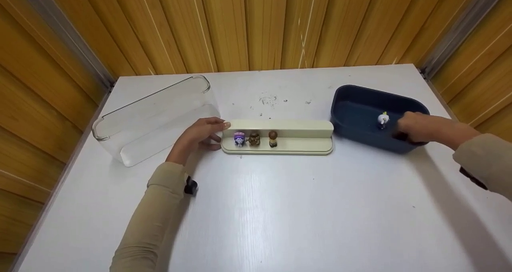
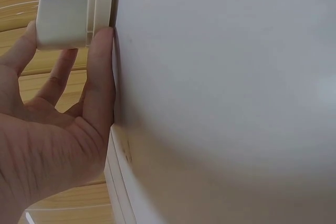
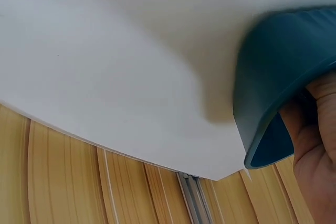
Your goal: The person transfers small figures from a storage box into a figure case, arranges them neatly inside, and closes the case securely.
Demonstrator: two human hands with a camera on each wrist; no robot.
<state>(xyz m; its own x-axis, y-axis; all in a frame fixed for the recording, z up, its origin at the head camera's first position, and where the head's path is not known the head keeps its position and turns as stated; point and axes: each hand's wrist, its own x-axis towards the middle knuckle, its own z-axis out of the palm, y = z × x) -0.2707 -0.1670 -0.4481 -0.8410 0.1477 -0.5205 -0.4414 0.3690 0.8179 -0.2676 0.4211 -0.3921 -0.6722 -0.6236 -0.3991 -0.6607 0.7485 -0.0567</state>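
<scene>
My left hand (image 1: 203,134) grips the left end of a cream stepped display base (image 1: 300,145), thumb and fingers spread across that end. On its lower step stand a purple figurine (image 1: 239,139), a brown figurine (image 1: 254,139) and a brown-haired figurine (image 1: 273,139). The purple one also shows at the top of the left wrist view. My right hand (image 1: 416,126) reaches over the rim into a navy blue bin (image 1: 364,137). Its fingertips are hidden, with something dark beneath them; I cannot tell whether they hold it. A white figurine (image 1: 383,120) is left of that hand inside the bin.
A clear plastic cover (image 1: 160,116) lies at the left of the white table (image 1: 256,208). Dark scuff marks spot the tabletop behind the base. Yellow wood-look panels (image 1: 264,28) stand along the back and both sides.
</scene>
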